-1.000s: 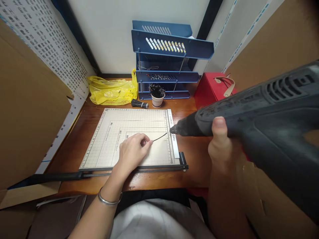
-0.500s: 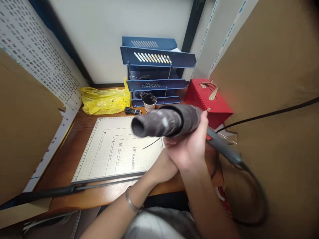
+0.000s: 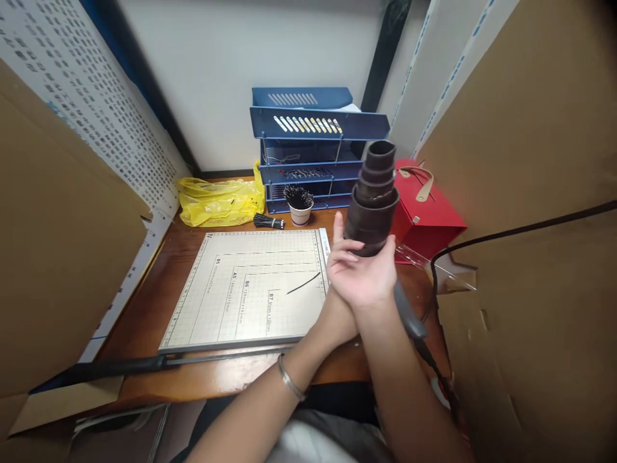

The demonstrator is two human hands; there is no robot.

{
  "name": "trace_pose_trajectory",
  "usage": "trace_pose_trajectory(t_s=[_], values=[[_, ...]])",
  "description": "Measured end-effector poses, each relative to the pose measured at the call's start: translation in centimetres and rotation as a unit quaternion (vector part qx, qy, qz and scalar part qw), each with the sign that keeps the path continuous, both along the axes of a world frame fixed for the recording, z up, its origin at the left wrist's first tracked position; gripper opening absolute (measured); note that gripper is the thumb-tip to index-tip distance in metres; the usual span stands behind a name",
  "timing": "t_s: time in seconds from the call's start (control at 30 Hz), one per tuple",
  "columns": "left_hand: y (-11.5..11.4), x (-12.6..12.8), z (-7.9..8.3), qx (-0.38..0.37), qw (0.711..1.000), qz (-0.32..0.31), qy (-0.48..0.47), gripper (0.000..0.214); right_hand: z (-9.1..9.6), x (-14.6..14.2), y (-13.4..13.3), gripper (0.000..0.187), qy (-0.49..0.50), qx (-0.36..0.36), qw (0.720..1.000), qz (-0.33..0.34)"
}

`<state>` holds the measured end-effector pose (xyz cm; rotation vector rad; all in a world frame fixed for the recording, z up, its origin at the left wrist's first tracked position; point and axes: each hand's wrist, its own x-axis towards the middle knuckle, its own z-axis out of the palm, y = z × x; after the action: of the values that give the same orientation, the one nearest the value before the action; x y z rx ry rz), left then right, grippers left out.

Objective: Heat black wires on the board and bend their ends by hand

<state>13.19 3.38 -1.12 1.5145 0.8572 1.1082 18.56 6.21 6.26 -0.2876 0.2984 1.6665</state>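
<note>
A dark corded blower point(image 3: 372, 215) with a stepped, hollow nozzle points upward in front of me, its mouth at the top. My right hand point(image 3: 364, 280) cups the thick base of the nozzle, palm toward me, with the thumb on the right side and the fingers at the left. Behind my right wrist the grey handle point(image 3: 409, 310) slants down to the right. My left hand point(image 3: 340, 315) crosses behind the right one; its fingers are mostly hidden, so I cannot see what they touch. Left of the hands, a thin black strand point(image 3: 303, 283) lies on the gridded cutting board point(image 3: 226, 308).
Blue tiered trays point(image 3: 318, 122) stand at the back, with a cup point(image 3: 300, 214) of black strands before them. Nearby are a bundle of black strands point(image 3: 268, 221), a yellow plastic bag point(image 3: 219, 202) and a red box point(image 3: 427, 212). Cardboard walls point(image 3: 520, 161) flank the table.
The blower's nozzle has swung from pointing left and toward me to pointing up, further right. Its handle has dropped behind my right wrist. My hands have turned with it.
</note>
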Motion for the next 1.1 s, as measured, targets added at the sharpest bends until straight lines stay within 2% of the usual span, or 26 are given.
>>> trace_pose_trajectory(t_s=[0.07, 0.13, 0.2, 0.3, 0.37, 0.43, 0.57, 0.73, 0.93, 1.03, 1.1], values=[[-1.6, -2.2, -0.3, -0.004, 0.997, 0.024, 0.067, 0.02, -0.8, 1.5, 0.5, 0.072, -0.007, -0.012, 1.0, -0.019], [-2.9, -4.6, -0.6, -0.013, 0.989, 0.06, 0.137, 0.037, -1.5, 3.0, 0.9, 0.069, -0.021, -0.015, 0.998, -0.057], [-3.3, -7.0, -0.6, -0.015, 0.976, 0.097, 0.194, 0.044, -2.2, 4.3, 1.1, 0.06, -0.024, -0.006, 0.997, -0.073], [-2.1, -9.5, -0.5, -0.011, 0.95, 0.143, 0.278, 0.04, -2.9, 5.4, 1.3, 0.051, -0.015, 0.006, 0.997, -0.07], [-0.8, -10.3, -0.4, -0.003, 0.932, 0.161, 0.324, 0.024, -3.2, 5.6, 1.4, 0.051, -0.025, 0.006, 0.997, -0.068], [0.3, -10.6, -0.4, 0.008, 0.919, 0.165, 0.358, 0.01, -3.4, 5.6, 1.6, 0.053, -0.044, 0.002, 0.997, -0.066], [1.4, -10.2, -0.5, 0.016, 0.906, 0.152, 0.394, 0.008, -3.5, 5.8, 1.8, 0.059, -0.05, -0.008, 0.997, -0.058], [1.4, -10.0, -0.8, 0.002, 0.921, 0.135, 0.364, 0.012, -3.6, 6.1, 1.6, 0.061, -0.06, -0.007, 0.997, -0.039], [0.4, -11.0, -0.6, -0.071, 0.958, 0.174, 0.217, 0.019, -4.6, 5.4, 0.7, 0.07, -0.094, 0.025, 0.995, -0.037], [-0.7, -11.6, 0.3, -0.121, 0.967, 0.187, 0.125, 0.03, -4.7, 3.9, -0.4, 0.077, -0.185, 0.051, 0.981, 0.038], [-1.5, -11.8, 1.0, -0.143, 0.968, 0.193, 0.076, 0.033, -4.5, 2.5, -1.4, 0.074, -0.288, 0.045, 0.951, 0.105]])
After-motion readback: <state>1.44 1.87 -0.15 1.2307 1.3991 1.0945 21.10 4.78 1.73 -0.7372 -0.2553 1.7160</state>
